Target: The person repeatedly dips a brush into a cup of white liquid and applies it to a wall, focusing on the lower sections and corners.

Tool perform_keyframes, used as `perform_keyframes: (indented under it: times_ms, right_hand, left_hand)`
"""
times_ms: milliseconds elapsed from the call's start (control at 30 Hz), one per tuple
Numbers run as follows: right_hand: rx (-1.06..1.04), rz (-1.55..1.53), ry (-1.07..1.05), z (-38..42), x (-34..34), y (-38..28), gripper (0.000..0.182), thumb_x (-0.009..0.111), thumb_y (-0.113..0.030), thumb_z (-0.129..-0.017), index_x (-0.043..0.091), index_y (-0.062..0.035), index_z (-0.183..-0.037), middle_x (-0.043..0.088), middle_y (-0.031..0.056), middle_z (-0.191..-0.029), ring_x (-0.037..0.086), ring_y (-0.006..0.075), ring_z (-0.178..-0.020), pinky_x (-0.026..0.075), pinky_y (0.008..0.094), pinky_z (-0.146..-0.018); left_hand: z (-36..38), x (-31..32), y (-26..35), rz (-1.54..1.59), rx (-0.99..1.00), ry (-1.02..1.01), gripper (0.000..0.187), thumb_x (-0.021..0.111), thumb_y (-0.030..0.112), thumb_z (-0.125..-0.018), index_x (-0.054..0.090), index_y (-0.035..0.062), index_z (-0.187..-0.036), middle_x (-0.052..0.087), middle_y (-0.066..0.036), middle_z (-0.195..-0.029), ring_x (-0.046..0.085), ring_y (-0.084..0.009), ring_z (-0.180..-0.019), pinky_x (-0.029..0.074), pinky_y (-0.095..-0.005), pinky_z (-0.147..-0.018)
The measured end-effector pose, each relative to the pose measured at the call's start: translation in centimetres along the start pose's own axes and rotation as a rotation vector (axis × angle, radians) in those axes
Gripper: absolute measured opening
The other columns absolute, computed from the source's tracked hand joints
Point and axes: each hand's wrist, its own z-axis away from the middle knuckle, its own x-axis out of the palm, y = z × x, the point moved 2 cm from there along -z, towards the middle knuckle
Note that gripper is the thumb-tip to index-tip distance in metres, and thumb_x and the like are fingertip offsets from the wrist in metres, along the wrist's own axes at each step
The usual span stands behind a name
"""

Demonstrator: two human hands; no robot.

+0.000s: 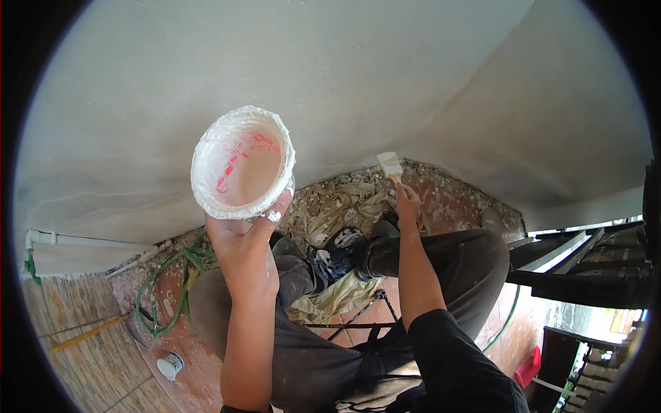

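Head view: left hand (pixel 246 251) has fingers and thumb closed around the lower side of a container (pixel 204 168), held up in front of the wall (pixel 358 76). Container tilted, open mouth toward the camera. Rim crusted in thick white, red patches on the inner wall, pale coating inside. White smears on left hand too.

Right hand (pixel 408 204) pinches the handle of a flat brush (pixel 390 165). Brush head points away from the person, pale all over, close to the bottom edge of the wall. Brush and container well apart.

Below: 2 bent legs in dark trousers (pixel 454 265), knees apart. Crumpled pale sheet (pixel 344 206) around the feet, with white flakes and debris along the wall base. Reddish floor (pixel 200 368) is spotted white.

Left side: green hose (pixel 146 313), loosely coiled near the left knee. 1 small white cup (pixel 170 366) on its side on the floor, nearer the camera than the hose. Right side: 1 red item (pixel 528 367), can't tell what.
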Motion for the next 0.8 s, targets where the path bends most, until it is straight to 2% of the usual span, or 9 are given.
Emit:
perform_keyframes:
  times_ms: [67,167,267,367,400,467,600,700,800]
  right_hand:
    - [0.136,0.137,-0.006,0.3,0.6,1.2,0.026,0.062,-0.029,-0.09,0.07,-0.0061,-0.098,0.058,0.0016,-0.073,0.05,0.0119,-0.066,0.041,0.0356,-0.063]
    - [0.163,0.288,-0.063,-0.8,1.3,4.5,0.028,0.06,-0.032,-0.091,0.069,-0.0062,-0.096,0.057,0.0036,-0.075,0.051,0.0153,-0.069,0.041,0.0371,-0.065]
    - [0.244,0.276,-0.086,-1.6,1.9,7.2,0.03,0.058,-0.033,-0.092,0.068,-0.0054,-0.095,0.059,0.0062,-0.079,0.053,0.0193,-0.073,0.042,0.0391,-0.068]
    - [0.293,0.354,-0.066,-2.6,2.6,8.1,0.03,0.058,-0.033,-0.092,0.067,-0.0052,-0.097,0.06,0.0079,-0.082,0.055,0.0211,-0.075,0.043,0.0399,-0.069]
    - [0.302,0.353,-0.063,-2.7,3.0,7.8,0.03,0.058,-0.033,-0.092,0.067,-0.0052,-0.097,0.06,0.0079,-0.082,0.055,0.0211,-0.075,0.043,0.0399,-0.069]
    - [0.188,0.431,-0.044,-2.7,3.5,6.8,0.031,0.058,-0.034,-0.092,0.066,-0.0051,-0.1,0.063,0.0108,-0.089,0.059,0.0253,-0.082,0.045,0.0417,-0.074]
    - [0.194,0.496,-0.071,-5.1,4.2,9.1,0.033,0.057,-0.036,-0.093,0.066,-0.0064,-0.101,0.064,0.0159,-0.104,0.06,0.0316,-0.096,0.047,0.0459,-0.08]
    - [0.229,0.5,-0.062,-5.5,4.2,8.9,0.031,0.057,-0.035,-0.093,0.067,-0.0069,-0.101,0.065,0.0163,-0.104,0.06,0.0313,-0.093,0.048,0.0458,-0.079]
    - [0.183,0.511,-0.091,-5.8,4.1,8.6,0.031,0.057,-0.035,-0.092,0.067,-0.0064,-0.1,0.065,0.0169,-0.102,0.061,0.0314,-0.091,0.048,0.0454,-0.078]
  left_hand:
    - [0.0,-0.1,-0.3,-0.009,-0.02,-0.007,0.058,0.062,-0.007,-0.08,0.037,-0.0003,-0.132,0.047,-0.014,-0.131,0.047,-0.0236,-0.121,0.037,-0.0423,-0.103]
    - [0.3,0.0,-0.3,-0.021,-0.087,0.088,0.059,0.063,-0.006,-0.079,0.037,0.0017,-0.132,0.047,-0.013,-0.131,0.048,-0.0241,-0.119,0.036,-0.0445,-0.102]
    - [0.5,-0.7,-0.6,-0.079,-0.093,0.186,0.06,0.062,-0.003,-0.08,0.037,0.0014,-0.134,0.047,-0.014,-0.13,0.048,-0.0274,-0.118,0.034,-0.0492,-0.102]
    - [0.4,0.3,0.0,-0.224,-0.156,0.142,0.064,0.062,-0.002,-0.08,0.034,0.0005,-0.137,0.045,-0.014,-0.132,0.046,-0.0291,-0.119,0.033,-0.0504,-0.104]
    - [0.7,0.6,0.3,-0.284,-0.181,0.152,0.069,0.063,0.001,-0.078,0.03,-0.0003,-0.14,0.043,-0.016,-0.135,0.043,-0.0315,-0.123,0.028,-0.0535,-0.107]
    - [1.4,-0.6,0.0,-0.265,-0.201,0.138,0.071,0.064,0.003,-0.078,0.03,0.0004,-0.14,0.041,-0.016,-0.137,0.04,-0.0327,-0.126,0.025,-0.0549,-0.108]
    - [1.4,-0.7,0.6,-0.389,-0.246,0.129,0.077,0.063,0.007,-0.075,0.027,0.0033,-0.143,0.036,-0.017,-0.141,0.032,-0.0353,-0.131,0.02,-0.0572,-0.11]
    - [1.6,-0.9,0.4,-0.375,-0.305,0.175,0.08,0.063,0.006,-0.074,0.025,0.0035,-0.144,0.034,-0.017,-0.142,0.031,-0.0354,-0.132,0.018,-0.0568,-0.111]
    - [1.7,-1.3,0.0,-0.247,-0.25,0.253,0.08,0.062,0.005,-0.073,0.025,0.0034,-0.144,0.033,-0.017,-0.143,0.031,-0.0353,-0.132,0.017,-0.0555,-0.112]
